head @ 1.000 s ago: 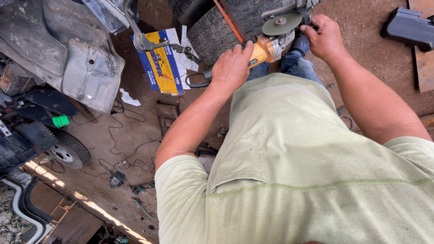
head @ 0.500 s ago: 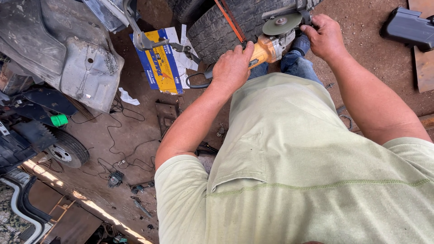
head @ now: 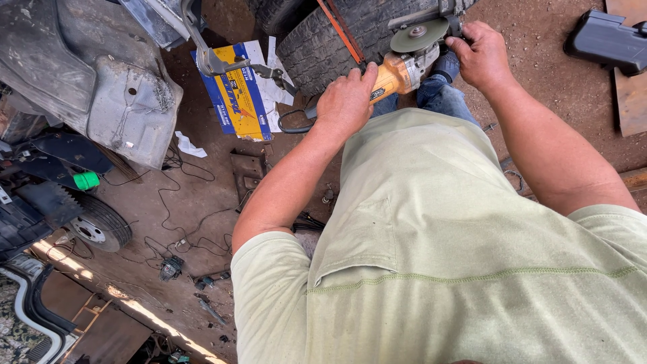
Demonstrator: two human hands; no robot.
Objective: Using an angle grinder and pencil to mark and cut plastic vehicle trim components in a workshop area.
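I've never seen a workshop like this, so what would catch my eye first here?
First, the yellow angle grinder at the top centre, gripped by the left hand on its body and the right hand beside its grey disc. Behind it lies a dark tyre, with a blue-and-yellow box to its left on the dirt floor.

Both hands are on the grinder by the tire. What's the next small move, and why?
Probably steady the grip before bringing the disc down. The left hand wraps the yellow grinder body and the right hand holds near the head, with the disc face up beside the tire. The cord loops under the left wrist, so keep it clear of the disc.
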